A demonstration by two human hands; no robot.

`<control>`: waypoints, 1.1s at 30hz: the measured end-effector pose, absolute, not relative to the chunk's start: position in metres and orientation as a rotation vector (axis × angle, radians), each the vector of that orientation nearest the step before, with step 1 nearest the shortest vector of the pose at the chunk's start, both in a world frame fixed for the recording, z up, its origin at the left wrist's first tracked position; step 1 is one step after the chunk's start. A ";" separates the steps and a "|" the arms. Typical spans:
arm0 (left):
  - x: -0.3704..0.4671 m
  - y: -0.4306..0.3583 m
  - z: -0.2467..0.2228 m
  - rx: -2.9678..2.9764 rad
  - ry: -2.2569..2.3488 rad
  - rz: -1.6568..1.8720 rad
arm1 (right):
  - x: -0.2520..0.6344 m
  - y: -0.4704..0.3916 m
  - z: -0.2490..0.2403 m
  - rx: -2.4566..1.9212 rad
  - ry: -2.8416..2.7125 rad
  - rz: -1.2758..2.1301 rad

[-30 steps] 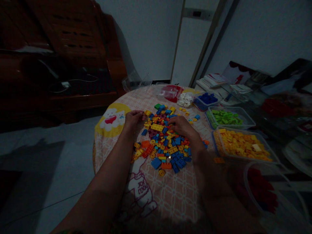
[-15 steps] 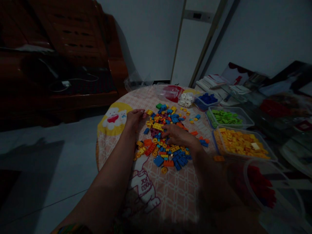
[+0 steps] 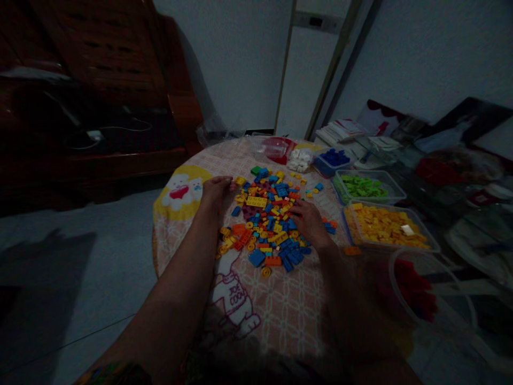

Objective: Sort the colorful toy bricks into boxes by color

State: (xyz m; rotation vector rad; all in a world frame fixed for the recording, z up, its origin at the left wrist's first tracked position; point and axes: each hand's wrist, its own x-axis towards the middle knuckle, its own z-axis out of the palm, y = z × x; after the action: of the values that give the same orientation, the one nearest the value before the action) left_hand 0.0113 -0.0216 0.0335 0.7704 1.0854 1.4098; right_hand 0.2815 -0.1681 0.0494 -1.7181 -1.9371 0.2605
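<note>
A loose pile of plastic building bricks in yellow, blue, orange and other colours lies in the middle of the round table. My left hand rests at the pile's left edge with its fingers curled together, close beside a yellow brick. Whether anything small sits in those fingers is hidden. Over the right side of the pile, my right hand reaches in with fingers stretched out and a little apart, tips among small orange and yellow bricks. A long yellow brick lies between the hands.
Along the right stand clear boxes of yellow bricks, green bricks, blue bricks and red bricks. White bricks and a clear plastic tray are at the back. A patterned cloth covers the table.
My right hand has moved rightward across the pile, uncovering bricks in the middle. My left hand stays by the left edge. The whole view has shifted slightly.
</note>
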 end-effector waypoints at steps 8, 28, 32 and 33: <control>0.011 -0.023 0.033 0.763 1.091 1.406 | 0.255 -0.174 0.044 -1.460 -2.079 0.394; 0.012 -0.026 0.036 0.788 1.115 1.393 | 0.276 -0.171 0.043 -1.569 -1.947 0.365; 0.011 -0.024 0.034 0.790 1.112 1.402 | 0.292 -0.173 0.052 -1.669 -1.843 0.302; 0.011 -0.023 0.033 0.791 1.113 1.404 | 0.295 -0.174 0.055 -1.691 -1.831 0.277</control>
State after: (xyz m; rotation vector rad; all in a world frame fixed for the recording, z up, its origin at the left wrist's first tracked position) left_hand 0.0110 -0.0230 0.0333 0.7910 1.1126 1.4035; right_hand 0.2946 -0.1739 0.0551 -1.6906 -1.8305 0.2768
